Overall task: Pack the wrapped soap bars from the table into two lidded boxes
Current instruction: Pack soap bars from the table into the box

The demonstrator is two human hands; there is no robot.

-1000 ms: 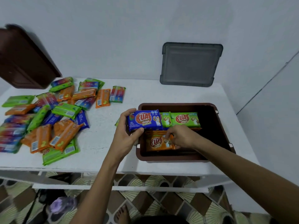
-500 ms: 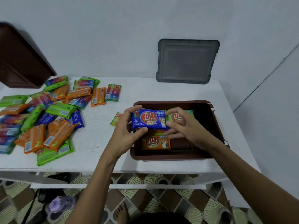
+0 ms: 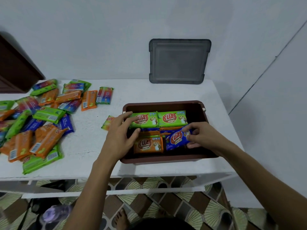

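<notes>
A brown box (image 3: 196,107) stands on the white table (image 3: 149,95), right of centre. Inside lie two green soap bars (image 3: 172,118) at the back and an orange bar (image 3: 148,144) at the front left. My right hand (image 3: 201,136) holds a blue soap bar (image 3: 176,138), tilted, low in the box's front right part. My left hand (image 3: 121,133) hovers at the box's left rim, fingers apart, its tips on the left green bar (image 3: 144,120). A heap of several wrapped bars (image 3: 41,120) covers the table's left side.
A grey lid (image 3: 179,61) leans on the wall behind the box. A dark brown lid (image 3: 16,70) leans at the far left. One small bar (image 3: 108,122) lies just left of the box. A shelf and patterned floor show below the table edge.
The blue bar passed from my left hand to my right and went down into the box's front right. My left hand let go and now touches the left green bar.
</notes>
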